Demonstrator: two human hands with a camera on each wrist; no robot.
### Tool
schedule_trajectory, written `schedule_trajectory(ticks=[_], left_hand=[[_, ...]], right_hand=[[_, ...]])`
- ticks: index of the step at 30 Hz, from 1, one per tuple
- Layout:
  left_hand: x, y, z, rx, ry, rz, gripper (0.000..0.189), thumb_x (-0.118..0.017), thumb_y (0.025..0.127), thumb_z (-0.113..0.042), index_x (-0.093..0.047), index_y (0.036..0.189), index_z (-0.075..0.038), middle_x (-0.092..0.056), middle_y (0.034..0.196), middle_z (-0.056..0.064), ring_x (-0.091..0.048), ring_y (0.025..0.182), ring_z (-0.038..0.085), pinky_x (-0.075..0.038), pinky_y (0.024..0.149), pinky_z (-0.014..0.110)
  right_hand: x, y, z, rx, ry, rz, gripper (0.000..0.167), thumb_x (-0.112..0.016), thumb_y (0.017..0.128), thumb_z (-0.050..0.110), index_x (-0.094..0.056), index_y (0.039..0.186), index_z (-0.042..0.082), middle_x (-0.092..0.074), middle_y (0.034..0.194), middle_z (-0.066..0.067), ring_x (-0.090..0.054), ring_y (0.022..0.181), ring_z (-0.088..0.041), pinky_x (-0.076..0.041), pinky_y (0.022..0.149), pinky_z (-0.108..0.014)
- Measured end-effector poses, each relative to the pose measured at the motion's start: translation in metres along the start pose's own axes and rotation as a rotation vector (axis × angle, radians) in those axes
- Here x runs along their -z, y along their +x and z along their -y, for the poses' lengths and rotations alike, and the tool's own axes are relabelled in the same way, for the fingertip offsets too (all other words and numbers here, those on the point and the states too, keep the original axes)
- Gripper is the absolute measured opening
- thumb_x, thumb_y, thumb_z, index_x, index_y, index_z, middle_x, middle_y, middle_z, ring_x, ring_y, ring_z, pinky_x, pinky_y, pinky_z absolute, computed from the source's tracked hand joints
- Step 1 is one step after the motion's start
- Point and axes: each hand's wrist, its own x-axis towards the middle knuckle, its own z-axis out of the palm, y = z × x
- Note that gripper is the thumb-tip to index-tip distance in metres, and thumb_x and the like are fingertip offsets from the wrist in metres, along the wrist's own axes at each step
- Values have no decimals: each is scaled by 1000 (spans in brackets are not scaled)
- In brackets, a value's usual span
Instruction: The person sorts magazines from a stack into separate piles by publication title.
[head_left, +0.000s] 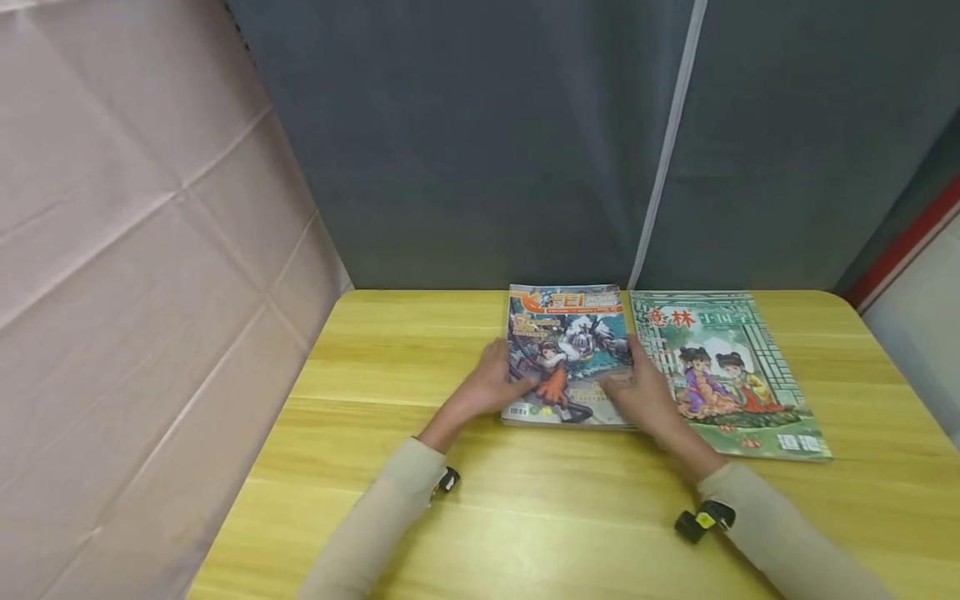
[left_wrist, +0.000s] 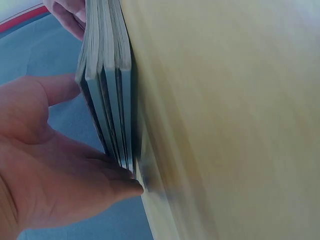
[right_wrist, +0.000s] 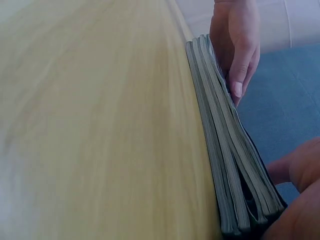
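Observation:
A stack of several magazines [head_left: 558, 333] lies near the far edge of the table, the top one bearing an orange title and an armoured figure. At its left side my left hand [head_left: 483, 382] holds it, thumb on the cover and fingers along the side edge. My right hand [head_left: 647, 392] grips the opposite side, its thumb also over the cover. In the left wrist view the left fingertips [left_wrist: 132, 189] reach down to the lowest magazine, close to the tabletop. The right wrist view shows page edges [right_wrist: 220, 125] slightly fanned apart at the near right corner.
A green magazine [head_left: 720, 375] with two drawn figures in robes lies just right of the stack, partly behind the right hand. The yellow wood-grain table [head_left: 555, 517] meets a dark grey curtain [head_left: 465, 150] at the back. Pale cloth [head_left: 135, 250] hangs on the left.

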Motion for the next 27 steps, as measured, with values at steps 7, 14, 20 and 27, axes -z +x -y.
schedule_trajectory(ticks=[7, 14, 20, 27], left_hand=[[-3, 0, -7, -8, -82, 4, 101, -62, 103, -43, -1, 167, 6, 4, 176, 27, 0, 166, 38, -7, 136, 49], [-6, 2, -18, -171, -304, -76, 87, -65, 102, -22, -11, 169, -4, -31, 169, 25, -32, 158, 41, -27, 132, 58], [-14, 0, -35, -150, -581, -88, 86, -57, 98, 0, -10, 169, -9, -39, 165, 27, -41, 152, 41, -30, 131, 55], [-22, 3, -45, -57, -809, -179, 87, -47, 93, 15, -11, 170, -8, -24, 175, 18, -26, 162, 35, -21, 135, 49]], right_hand=[[-3, 2, 2, -26, 10, 1, 99, -70, 98, 24, -4, 170, 4, -26, 168, -37, -34, 150, -59, -32, 124, -71], [2, 3, 1, -40, 167, 14, 90, -60, 100, 12, -5, 170, 7, -16, 176, -26, -21, 160, -50, -24, 130, -66], [7, 3, 0, -36, 337, 37, 84, -52, 101, -1, -3, 169, 2, -7, 177, -24, -11, 164, -45, -14, 136, -56], [14, 0, 0, -57, 421, 16, 84, -45, 97, -9, -8, 170, 8, -8, 178, -20, -10, 166, -41, -15, 135, -56]])
